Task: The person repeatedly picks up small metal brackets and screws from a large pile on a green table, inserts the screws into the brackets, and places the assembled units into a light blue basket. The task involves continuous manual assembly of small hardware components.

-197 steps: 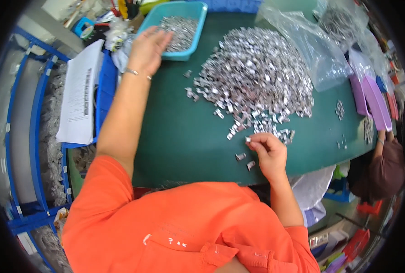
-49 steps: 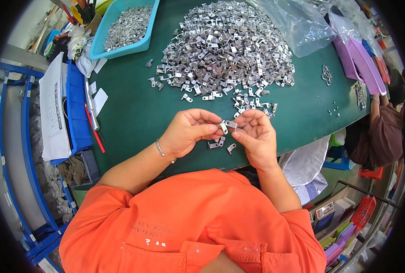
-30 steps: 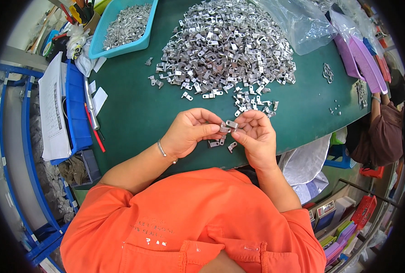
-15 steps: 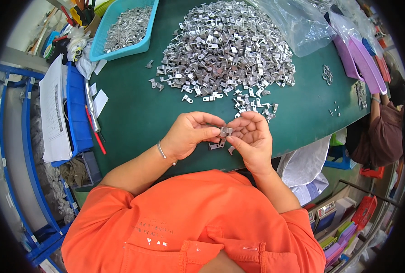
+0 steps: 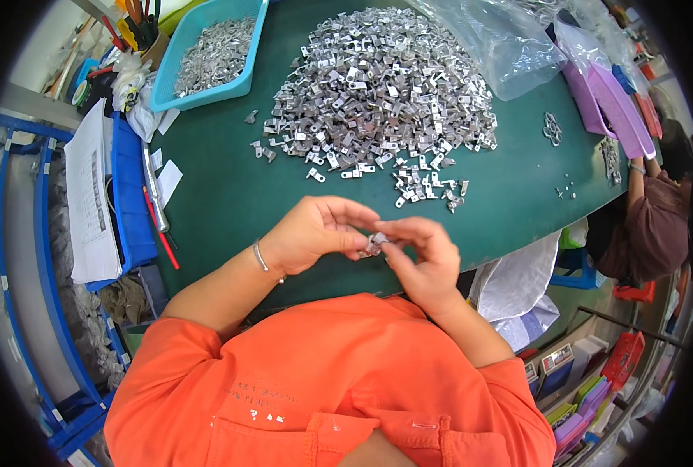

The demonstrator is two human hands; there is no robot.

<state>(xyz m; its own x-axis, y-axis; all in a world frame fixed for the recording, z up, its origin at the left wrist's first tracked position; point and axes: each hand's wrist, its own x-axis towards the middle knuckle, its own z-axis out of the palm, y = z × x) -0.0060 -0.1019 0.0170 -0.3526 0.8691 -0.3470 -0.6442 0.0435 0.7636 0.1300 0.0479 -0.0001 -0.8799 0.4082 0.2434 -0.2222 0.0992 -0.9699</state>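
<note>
a: head view showed both hands met over the near edge of the dark green table mat (image 5: 230,226). what did they hold?

b: the left hand (image 5: 311,233) and the right hand (image 5: 424,261) each pinched the same small silver metal clip (image 5: 375,242), fingertips pressed onto it from both sides. it sat between them, lifted clear of the mat, close to the chest, likely so the person could see it well.

a: and the supply?

b: a big heap of silver stamped metal pieces (image 5: 381,89) lay at twelve o'clock from the hands, its loose edge spilling toward them, so a single piece was an easy reach.

a: anything set apart?

b: a light blue plastic tray (image 5: 249,70) at eleven o'clock held more of the same metal pieces, kept separate from the heap. a crumpled clear plastic bag (image 5: 510,43) lay at one o'clock, just beside the heap.

a: the sides?

b: a red-handled tool (image 5: 160,233) and white paper slips (image 5: 167,179) lay at nine to ten o'clock, out of the working space. at three o'clock another person in a dark maroon top (image 5: 646,226) worked at the far end.
</note>
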